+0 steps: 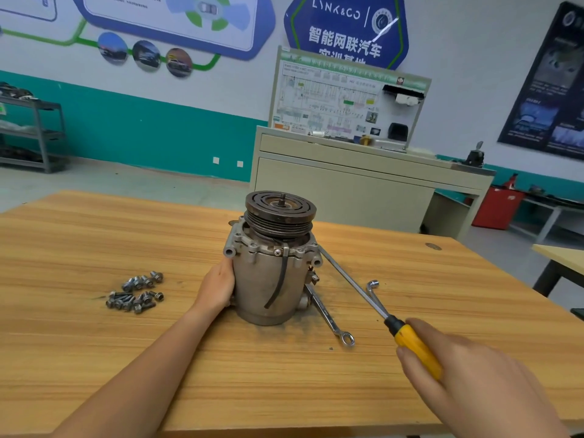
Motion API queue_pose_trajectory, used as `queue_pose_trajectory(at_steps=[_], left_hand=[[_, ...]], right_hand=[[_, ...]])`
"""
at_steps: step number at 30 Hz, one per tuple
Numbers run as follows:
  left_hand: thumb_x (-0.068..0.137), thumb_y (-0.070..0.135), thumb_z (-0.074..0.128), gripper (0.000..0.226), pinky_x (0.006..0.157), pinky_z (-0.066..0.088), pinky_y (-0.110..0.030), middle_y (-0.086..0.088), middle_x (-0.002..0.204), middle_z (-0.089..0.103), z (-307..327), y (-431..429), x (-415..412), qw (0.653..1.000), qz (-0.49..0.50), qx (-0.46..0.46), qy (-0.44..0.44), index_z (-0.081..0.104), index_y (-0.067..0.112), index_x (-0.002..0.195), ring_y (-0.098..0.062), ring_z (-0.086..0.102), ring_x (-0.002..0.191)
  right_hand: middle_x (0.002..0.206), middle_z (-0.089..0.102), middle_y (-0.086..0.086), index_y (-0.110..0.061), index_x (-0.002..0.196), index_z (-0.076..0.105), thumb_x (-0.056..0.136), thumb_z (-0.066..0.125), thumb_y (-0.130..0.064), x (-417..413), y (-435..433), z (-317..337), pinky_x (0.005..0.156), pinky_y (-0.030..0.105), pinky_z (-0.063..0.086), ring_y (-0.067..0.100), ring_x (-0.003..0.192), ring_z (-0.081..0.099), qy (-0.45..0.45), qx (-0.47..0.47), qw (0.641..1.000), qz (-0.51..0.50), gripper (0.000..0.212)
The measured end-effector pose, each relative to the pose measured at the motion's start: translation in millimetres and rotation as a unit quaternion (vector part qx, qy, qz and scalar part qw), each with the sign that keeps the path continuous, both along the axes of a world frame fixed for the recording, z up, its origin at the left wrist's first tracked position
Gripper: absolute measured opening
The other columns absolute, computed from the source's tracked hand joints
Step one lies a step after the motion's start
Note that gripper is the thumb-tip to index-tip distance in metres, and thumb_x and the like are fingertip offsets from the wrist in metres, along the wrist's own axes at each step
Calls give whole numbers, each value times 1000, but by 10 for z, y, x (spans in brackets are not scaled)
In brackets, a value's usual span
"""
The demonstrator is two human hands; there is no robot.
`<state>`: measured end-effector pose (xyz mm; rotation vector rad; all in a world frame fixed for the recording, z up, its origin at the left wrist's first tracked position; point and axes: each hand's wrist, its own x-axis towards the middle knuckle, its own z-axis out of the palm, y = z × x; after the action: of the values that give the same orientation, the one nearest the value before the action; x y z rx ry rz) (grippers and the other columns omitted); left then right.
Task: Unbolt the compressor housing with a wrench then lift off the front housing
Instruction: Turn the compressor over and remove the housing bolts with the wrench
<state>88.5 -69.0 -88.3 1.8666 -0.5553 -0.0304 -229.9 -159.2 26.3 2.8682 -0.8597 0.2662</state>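
Head-camera view, looking down on a pale wooden table (94,235) in a workshop. At the centre of the frame a grey cast-metal compressor (268,286) stands upright, with a dark, rusty grooved pulley (279,213) on top. Just under the pulley is the flanged front housing (252,245), seated on the compressor's body. The left hand (218,286) reaches in from the lower left and wraps around the left side of the body, steadying it. At the lower right, the right hand (467,380) has its fingers curled round the handle of a yellow-handled screwdriver (414,349). The screwdriver's thin steel shaft runs up and left to the right side of the compressor, ending near the seam below the front housing. Whether the tip touches the seam cannot be made out. Just right of the compressor a silver ring spanner (328,317) lies flat on the table, its upper end against the compressor's base. Beside it lies a silver L-shaped socket wrench (373,287), close to the screwdriver shaft. Left of centre, well apart from the compressor, sits a heap of loose grey bolts (136,292). With the bolts piled aside, both wrenches set down and the flange ears looking empty, the unbolting appears finished. The front housing is still in place, so freeing the seam and lifting it off appear to be what remains.
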Motion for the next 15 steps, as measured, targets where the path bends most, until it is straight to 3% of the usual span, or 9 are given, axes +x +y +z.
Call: queue_pose_trajectory(at_steps=[3, 9, 15], left_hand=[[103, 31, 17, 41, 81, 32, -28, -8, 109, 57, -54, -30, -52, 1000, 22, -8, -4, 54, 17, 97, -21, 50, 101], [103, 28, 18, 40, 76, 29, -28, -13, 108, 58, -59, -50, -82, 999, 45, -4, -16, 53, 13, 92, -18, 45, 92], [103, 21, 19, 34, 73, 26, -28, -19, 107, 57, -34, -37, -113, 998, 51, 10, -29, 48, 11, 89, -23, 47, 94]], right_hand=[[84, 53, -14, -48, 138, 16, 90, 18, -62, 93, -83, -17, 60, 16, 38, 4, 82, 54, -9, -22, 1000, 8, 50], [89, 56, -20, -61, 126, 12, 83, 16, -70, -123, -49, -84, 73, 6, 42, -7, 92, 56, -3, -23, 1000, -8, 44], [98, 57, -17, -55, 134, 15, 87, 18, -66, -108, 78, 35, 70, 15, 39, 1, 102, 56, -3, -4, 1000, -8, 49]])
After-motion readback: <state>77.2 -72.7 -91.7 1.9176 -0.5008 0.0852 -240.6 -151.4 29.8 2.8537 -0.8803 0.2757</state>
